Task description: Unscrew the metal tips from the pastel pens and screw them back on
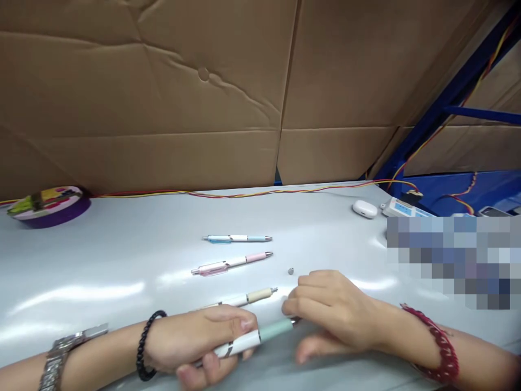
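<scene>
My left hand (211, 339) is wrapped round a white and mint-green pen (277, 329), its metal tip pointing right. Beside that tip, my right hand (331, 312) has its thumb apart from its curled fingers, and I see nothing held in it. Just beyond my left hand lies a white and yellow pen (258, 295), partly hidden, with a thin end instead of a smooth cone. Farther back are a pink pen (232, 263) and a blue pen (240, 238). A small metal pen tip (290, 271) sits alone on the table near my right fingers.
The grey table (134, 250) ends at a cardboard wall (163, 108). A purple-sided round box (52, 209) is at the far left. Red and yellow wires (228, 194) run along the back. A white earbud case (364, 209) and a white power strip (407, 207) stand back right.
</scene>
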Available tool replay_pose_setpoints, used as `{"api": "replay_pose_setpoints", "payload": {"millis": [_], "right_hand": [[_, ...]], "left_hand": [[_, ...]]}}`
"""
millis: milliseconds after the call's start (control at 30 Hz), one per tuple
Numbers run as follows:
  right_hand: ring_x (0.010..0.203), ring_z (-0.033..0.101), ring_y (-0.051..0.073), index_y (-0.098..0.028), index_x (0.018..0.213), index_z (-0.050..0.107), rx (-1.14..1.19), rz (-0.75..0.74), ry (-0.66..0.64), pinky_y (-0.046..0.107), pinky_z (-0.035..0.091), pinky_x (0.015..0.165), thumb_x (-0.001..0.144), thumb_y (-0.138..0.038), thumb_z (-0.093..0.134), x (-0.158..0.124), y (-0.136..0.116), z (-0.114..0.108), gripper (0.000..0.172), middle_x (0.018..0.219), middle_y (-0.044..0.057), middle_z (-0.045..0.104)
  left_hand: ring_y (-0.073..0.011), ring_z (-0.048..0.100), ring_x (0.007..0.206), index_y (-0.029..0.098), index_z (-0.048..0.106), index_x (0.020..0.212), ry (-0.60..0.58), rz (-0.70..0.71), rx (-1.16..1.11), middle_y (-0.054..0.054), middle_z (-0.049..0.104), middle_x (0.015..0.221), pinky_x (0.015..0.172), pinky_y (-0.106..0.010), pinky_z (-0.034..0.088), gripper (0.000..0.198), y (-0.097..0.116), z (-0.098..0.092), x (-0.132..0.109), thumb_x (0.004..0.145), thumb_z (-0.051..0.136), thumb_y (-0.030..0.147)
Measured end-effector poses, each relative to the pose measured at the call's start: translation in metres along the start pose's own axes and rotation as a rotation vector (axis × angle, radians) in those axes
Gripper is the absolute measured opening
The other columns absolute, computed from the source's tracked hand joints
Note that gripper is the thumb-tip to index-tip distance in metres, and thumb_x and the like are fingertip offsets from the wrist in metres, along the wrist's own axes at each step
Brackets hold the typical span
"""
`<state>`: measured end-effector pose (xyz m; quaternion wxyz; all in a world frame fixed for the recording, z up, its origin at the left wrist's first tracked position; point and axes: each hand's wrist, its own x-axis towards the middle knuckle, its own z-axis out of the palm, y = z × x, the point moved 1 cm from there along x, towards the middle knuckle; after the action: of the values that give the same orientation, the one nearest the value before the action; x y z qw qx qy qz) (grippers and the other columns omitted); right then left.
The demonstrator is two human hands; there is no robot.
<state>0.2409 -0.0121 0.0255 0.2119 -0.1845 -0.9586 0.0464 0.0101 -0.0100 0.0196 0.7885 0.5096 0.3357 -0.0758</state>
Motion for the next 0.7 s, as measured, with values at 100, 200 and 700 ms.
{"api": "replay_pose_setpoints", "payload": {"millis": [100,200,700], "right_hand": [[0.050,0.041,0.012,-0.017,0.064,0.052,-0.026,-0.026,0.047,0.028,0.024,0.047,0.101,-0.036,0.027,0.002,0.000,-0.001,0.049,0.054,-0.001,0.053],[0.044,0.036,0.011,-0.018,0.054,0.045,-0.011,-0.008,0.100,0.027,0.023,0.045,0.102,-0.037,0.023,0.003,-0.001,0.002,0.056,0.047,-0.003,0.047],[0.046,0.028,0.007,-0.017,0.058,0.040,0.612,0.561,-0.095,0.020,0.025,0.046,0.097,-0.051,0.030,-0.002,-0.003,-0.004,0.052,0.051,-0.006,0.031]], "left_hand": [[-0.0062,0.015,0.025,0.021,0.045,0.080,-0.064,-0.021,-0.111,0.012,0.029,0.039,0.022,-0.014,0.014,0.050,-0.002,-0.001,0.002,0.080,0.047,0.071],[-0.0060,0.016,0.024,0.021,0.045,0.079,-0.065,-0.016,-0.115,0.011,0.031,0.039,0.021,-0.014,0.015,0.047,-0.002,-0.001,0.002,0.082,0.048,0.068],[-0.0049,0.040,0.040,0.031,0.036,0.123,0.066,0.330,0.103,0.001,0.056,0.085,0.037,-0.015,0.032,0.050,0.001,0.005,-0.006,0.087,0.044,0.064]]}}
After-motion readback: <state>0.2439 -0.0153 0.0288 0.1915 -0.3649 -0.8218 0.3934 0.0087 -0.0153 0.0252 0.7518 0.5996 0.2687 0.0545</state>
